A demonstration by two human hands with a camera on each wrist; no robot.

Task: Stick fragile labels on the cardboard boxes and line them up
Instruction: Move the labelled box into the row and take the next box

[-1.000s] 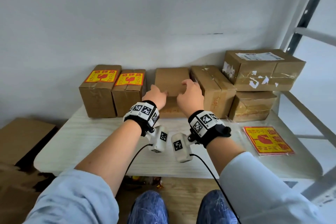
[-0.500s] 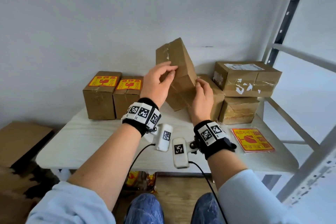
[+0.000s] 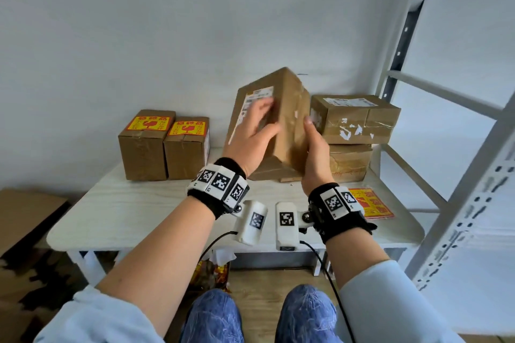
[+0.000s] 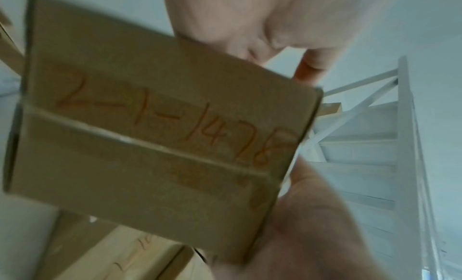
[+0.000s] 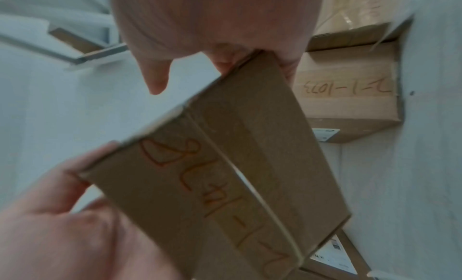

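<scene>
A plain cardboard box (image 3: 287, 108) hangs tilted above the table, held between both hands. My left hand (image 3: 255, 125) lies over its face with the white shipping label. My right hand (image 3: 313, 147) grips its right side, thumb up along the edge. The wrist views show the box's end (image 4: 150, 146) (image 5: 225, 175) with an orange handwritten number. Two boxes with yellow fragile labels (image 3: 147, 142) (image 3: 186, 147) stand side by side at the back left. A sheet of fragile labels (image 3: 372, 203) lies at the table's right.
Under the held box lies another plain box (image 3: 267, 170). Two more boxes are stacked at the back right (image 3: 354, 120) (image 3: 348, 161). The white table (image 3: 139, 211) stands against the wall. A metal shelf frame (image 3: 459, 147) rises on the right; flat cardboard (image 3: 25, 211) leans at the left.
Both hands have lifted the box off the pile and turned it, so its face with the shipping label now shows. My view has shifted back and to the right.
</scene>
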